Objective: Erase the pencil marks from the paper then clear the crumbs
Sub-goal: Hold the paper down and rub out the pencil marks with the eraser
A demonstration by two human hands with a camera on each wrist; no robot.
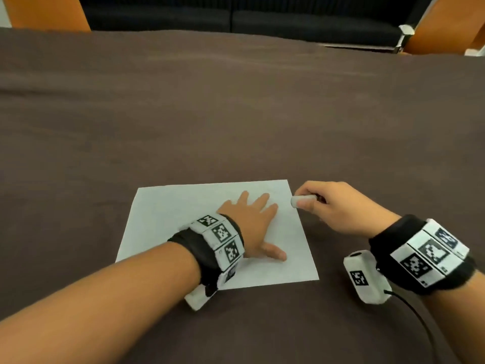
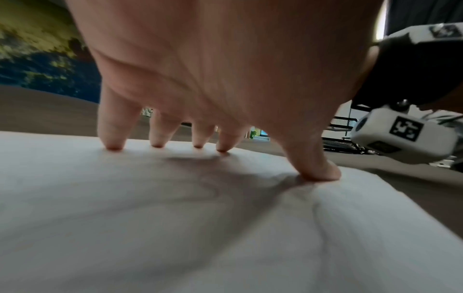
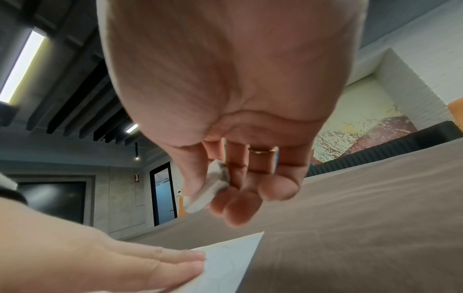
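Note:
A white sheet of paper (image 1: 168, 219) lies on the brown table (image 1: 236, 114) near me. My left hand (image 1: 252, 219) lies flat on the sheet with fingers spread, and its fingertips (image 2: 114, 145) press the paper (image 2: 150, 228) down. My right hand (image 1: 328, 203) hovers just off the sheet's far right corner and pinches a white eraser (image 1: 301, 200) between thumb and fingers. In the right wrist view the eraser (image 3: 210, 190) hangs above the paper's corner (image 3: 233, 253), clear of it. Faint pencil lines show near that corner; crumbs are too small to tell.
The brown table stretches far ahead and to both sides. A dark sofa (image 1: 288, 19) and orange chair backs (image 1: 44, 11) stand beyond its far edge. A black cable (image 1: 412, 313) trails from my right wrist camera (image 1: 367, 279) over the table.

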